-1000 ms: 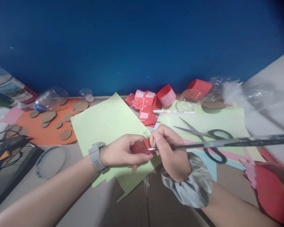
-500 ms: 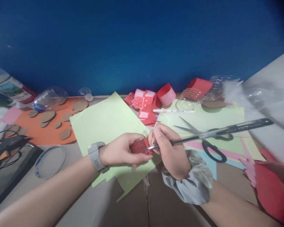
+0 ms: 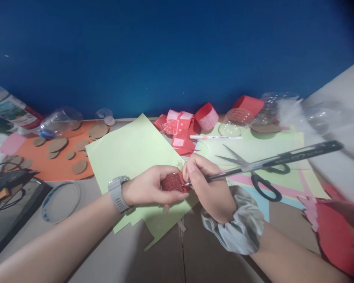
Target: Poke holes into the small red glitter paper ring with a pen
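Note:
My left hand (image 3: pixel 149 188), with a grey watch on its wrist, is closed around a small red piece (image 3: pixel 171 182) with a dark, woven-looking pattern. In my right hand (image 3: pixel 211 188) is a pen (image 3: pixel 253 166), its clear barrel and black cap end slanting up to the right. The pen's tip meets the right edge of the red piece, between both hands. Fingers of the right hand partly hide that edge. Under the hands lies a light green paper sheet (image 3: pixel 126 151) with a cut lower edge. Open scissors (image 3: pixel 255 173) rest beyond the right hand, behind the pen.
Cardboard discs (image 3: pixel 58 144) lie on orange paper (image 3: pixel 44 167) at left, near a clear plastic bottle (image 3: pixel 61 120) and a clear ring (image 3: pixel 61 202). Red paper pieces (image 3: pixel 183 131) and a white marker (image 3: pixel 215 137) sit at the back. Red scraps (image 3: pixel 336 232) lie right.
Both hands stay in nearly the same pose on the red piece. The pen has tilted slightly, its far end shifting a little to the right and up. The view has shifted slightly.

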`<state>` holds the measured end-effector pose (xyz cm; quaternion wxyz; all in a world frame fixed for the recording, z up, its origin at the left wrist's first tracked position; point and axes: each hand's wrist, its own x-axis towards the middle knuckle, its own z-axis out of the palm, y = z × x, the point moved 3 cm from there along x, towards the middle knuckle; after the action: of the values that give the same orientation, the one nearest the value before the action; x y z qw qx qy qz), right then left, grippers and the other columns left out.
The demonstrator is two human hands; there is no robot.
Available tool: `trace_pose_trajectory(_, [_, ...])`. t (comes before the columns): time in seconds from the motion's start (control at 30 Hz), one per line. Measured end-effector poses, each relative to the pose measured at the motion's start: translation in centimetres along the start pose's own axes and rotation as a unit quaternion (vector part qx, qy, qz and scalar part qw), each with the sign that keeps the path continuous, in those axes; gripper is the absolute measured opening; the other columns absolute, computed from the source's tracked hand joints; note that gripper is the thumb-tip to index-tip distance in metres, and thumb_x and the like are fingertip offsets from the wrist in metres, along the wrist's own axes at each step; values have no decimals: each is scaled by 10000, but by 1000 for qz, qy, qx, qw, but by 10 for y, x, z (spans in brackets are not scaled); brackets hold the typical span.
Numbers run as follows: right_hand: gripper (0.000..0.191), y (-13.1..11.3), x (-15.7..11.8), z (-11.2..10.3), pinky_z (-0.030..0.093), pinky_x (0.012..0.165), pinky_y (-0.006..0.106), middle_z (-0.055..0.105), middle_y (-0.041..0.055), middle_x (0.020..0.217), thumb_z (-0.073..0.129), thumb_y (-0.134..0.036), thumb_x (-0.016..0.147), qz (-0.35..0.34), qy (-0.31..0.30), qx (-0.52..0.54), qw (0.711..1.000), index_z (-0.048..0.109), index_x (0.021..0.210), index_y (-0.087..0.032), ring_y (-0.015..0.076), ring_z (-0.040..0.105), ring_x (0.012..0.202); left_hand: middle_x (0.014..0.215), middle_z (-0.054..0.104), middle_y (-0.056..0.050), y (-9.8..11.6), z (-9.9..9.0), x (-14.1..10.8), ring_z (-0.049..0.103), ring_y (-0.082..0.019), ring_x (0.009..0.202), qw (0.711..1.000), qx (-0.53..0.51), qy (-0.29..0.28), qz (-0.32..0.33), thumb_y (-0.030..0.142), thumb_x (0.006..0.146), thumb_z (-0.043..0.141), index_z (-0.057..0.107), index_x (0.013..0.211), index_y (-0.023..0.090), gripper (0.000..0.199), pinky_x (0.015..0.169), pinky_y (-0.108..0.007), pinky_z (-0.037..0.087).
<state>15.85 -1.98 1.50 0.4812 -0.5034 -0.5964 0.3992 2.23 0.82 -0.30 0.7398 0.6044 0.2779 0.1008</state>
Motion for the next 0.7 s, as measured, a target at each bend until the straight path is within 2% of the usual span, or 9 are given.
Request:
trace_pose_trajectory(0.37, [304,2,-1,0,297,489,239,368,-47,569,374,-205,917,26,4,40,999,393,613,-202,96,346,532,637,579,7,0,0,-1,584,-83,481,1000,-1,0,-4,331,781,683,524,880,122,281,458,-178,511])
trace_pose_trajectory(0.7, [305,2,-4,0,275,476,244,366,-50,564,379,-244,928,-28,34,63,997,381,627,-202,90,330,508,620,574,25,2,1,-1,584,-76,476,1000,-4,13,6,291,787,678,507,830,137,233,438,-155,491])
